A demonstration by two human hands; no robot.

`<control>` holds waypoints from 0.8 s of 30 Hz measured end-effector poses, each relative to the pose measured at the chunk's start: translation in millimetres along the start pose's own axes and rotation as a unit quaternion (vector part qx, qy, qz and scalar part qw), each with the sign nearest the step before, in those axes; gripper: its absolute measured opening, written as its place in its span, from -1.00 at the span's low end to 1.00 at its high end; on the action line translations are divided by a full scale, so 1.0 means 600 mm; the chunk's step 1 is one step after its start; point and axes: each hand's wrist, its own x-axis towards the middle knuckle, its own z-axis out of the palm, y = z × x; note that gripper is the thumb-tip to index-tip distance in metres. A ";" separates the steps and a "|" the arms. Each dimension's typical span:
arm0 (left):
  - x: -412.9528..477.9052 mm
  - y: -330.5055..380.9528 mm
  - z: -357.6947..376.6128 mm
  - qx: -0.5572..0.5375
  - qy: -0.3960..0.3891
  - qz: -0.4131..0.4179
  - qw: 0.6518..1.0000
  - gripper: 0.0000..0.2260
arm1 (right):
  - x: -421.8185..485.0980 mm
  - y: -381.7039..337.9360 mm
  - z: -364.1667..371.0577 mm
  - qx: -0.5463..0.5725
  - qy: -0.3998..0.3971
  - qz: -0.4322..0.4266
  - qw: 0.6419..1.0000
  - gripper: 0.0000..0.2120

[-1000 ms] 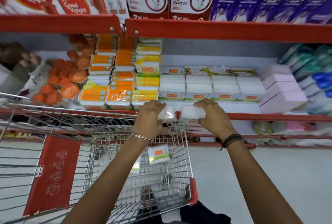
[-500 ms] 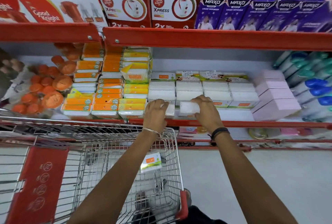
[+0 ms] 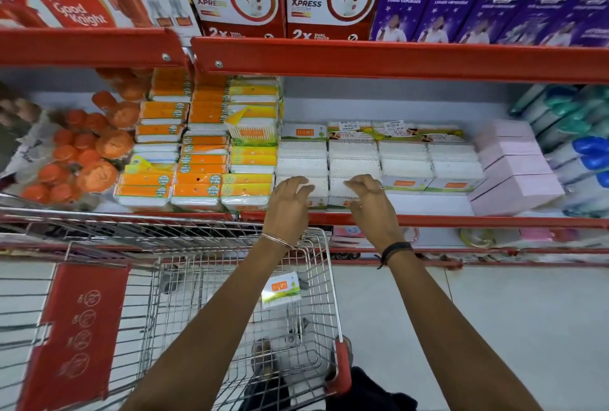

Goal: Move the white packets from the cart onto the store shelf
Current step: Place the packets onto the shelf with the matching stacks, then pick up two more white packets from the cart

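Observation:
Two white packets lie side by side at the front of the white rows on the middle shelf [image 3: 461, 221]: the left packet [image 3: 318, 191] and the right packet [image 3: 336, 190]. My left hand [image 3: 286, 209] hovers at the left packet with loosely spread fingers whose tips touch its top. My right hand [image 3: 371, 208] is just right of the right packet, fingers curled and apart, gripping nothing. Several more white packets [image 3: 405, 163] are stacked in rows behind. One white packet with an orange label [image 3: 281, 289] lies in the wire cart [image 3: 324, 265] below my forearms.
Orange and yellow packs [image 3: 197, 160] are stacked left of the white rows, pink boxes [image 3: 514, 170] right of them. The red upper shelf rail [image 3: 395, 59] hangs low over the stock. The cart's red seat flap [image 3: 75, 331] is at the lower left.
Both hands carried the two white packets from above the cart's rim onto the shelf front, set them down and loosened their fingers. The view has shifted closer to the shelf.

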 end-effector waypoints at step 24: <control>-0.377 -0.352 0.187 -0.019 -0.281 -0.180 0.942 -0.44 | -0.135 -0.025 0.472 -0.077 -0.332 0.047 0.939 -0.34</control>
